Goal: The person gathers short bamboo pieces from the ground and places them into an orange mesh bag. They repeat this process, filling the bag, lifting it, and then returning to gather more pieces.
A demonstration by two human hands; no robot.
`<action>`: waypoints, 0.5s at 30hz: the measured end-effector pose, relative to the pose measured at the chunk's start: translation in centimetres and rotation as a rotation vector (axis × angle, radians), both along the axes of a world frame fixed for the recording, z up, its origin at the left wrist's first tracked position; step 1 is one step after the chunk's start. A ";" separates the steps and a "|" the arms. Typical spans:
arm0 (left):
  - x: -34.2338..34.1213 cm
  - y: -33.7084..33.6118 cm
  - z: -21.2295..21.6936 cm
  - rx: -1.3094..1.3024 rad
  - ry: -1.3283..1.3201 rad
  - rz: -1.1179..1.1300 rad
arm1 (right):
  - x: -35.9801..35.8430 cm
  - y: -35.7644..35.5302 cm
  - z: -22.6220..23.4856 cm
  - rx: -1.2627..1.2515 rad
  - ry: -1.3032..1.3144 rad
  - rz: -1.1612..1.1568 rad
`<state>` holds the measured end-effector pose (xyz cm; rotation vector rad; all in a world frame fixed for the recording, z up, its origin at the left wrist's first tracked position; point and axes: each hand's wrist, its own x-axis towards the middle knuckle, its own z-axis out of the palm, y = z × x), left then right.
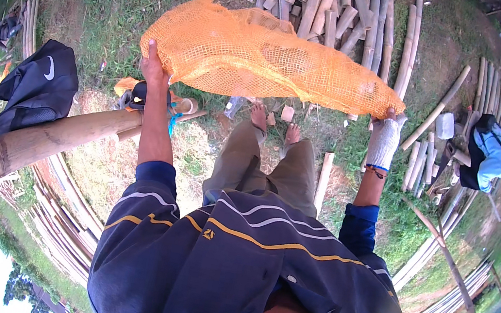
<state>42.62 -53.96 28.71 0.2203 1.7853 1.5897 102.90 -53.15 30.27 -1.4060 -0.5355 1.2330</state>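
An orange mesh sack (267, 56) is stretched out sideways in front of me, held up above the ground. My left hand (155, 67), bare, grips its left end with the thumb on the near side. At the narrower right end, my right hand (387, 136) in a white knitted glove is closed on the sack's corner. The netting sags and folds between the two hands, and its lower edge is doubled over in the middle. My bare feet (259, 117) show on the ground just below it.
Cut bamboo pieces (329, 4) lie piled beyond the sack. A thick bamboo pole (62, 135) crosses at my left, with a black bag (44, 82) hanging on it. Another person (493, 154) in light blue bends over at the right, near short bamboo lengths (420, 162).
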 end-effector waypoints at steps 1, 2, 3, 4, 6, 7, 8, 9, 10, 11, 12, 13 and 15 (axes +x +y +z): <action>-0.2 -1.6 -3.4 -0.039 -0.008 -0.003 | 0.5 -2.0 -2.2 -0.062 -0.036 -0.005; -0.7 -3.1 -9.0 0.052 -0.041 -0.055 | 0.8 -4.3 -4.9 -0.132 -0.106 -0.043; -0.4 -4.6 -13.0 -0.033 -0.033 -0.041 | 0.9 -6.3 -8.3 -0.203 -0.176 -0.072; 0.1 -6.5 -16.7 -0.123 -0.026 -0.027 | 1.7 -8.2 -11.7 -0.312 -0.193 -0.012; 0.1 -11.5 -25.2 -0.282 0.059 -0.080 | 3.0 -14.1 -20.8 -0.466 -0.166 0.094; 1.5 -12.5 -27.9 -0.465 0.111 -0.108 | 4.0 -16.6 -25.3 -0.496 -0.137 0.131; 2.8 -13.8 -30.9 -0.644 0.175 -0.129 | 3.6 -17.6 -27.4 -0.588 -0.173 0.170; 3.4 -16.3 -35.5 -0.657 0.223 -0.119 | 2.8 -18.9 -29.6 -0.689 -0.207 0.222; 4.2 -18.1 -40.4 -0.667 0.266 -0.125 | 4.6 -21.3 -34.8 -0.790 -0.230 0.317; 2.3 -21.2 -46.6 -0.770 0.391 -0.259 | 6.7 -23.4 -40.6 -0.888 -0.231 0.434; 0.0 -24.3 -52.0 -0.881 0.547 -0.383 | 7.0 -24.0 -43.7 -0.958 -0.195 0.427; -2.1 -26.4 -56.4 -0.977 0.713 -0.501 | 6.6 -24.6 -46.8 -1.026 -0.150 0.420; -2.6 -27.5 -62.0 -1.162 0.764 -0.686 | 8.0 -26.8 -55.0 -1.084 -0.078 0.321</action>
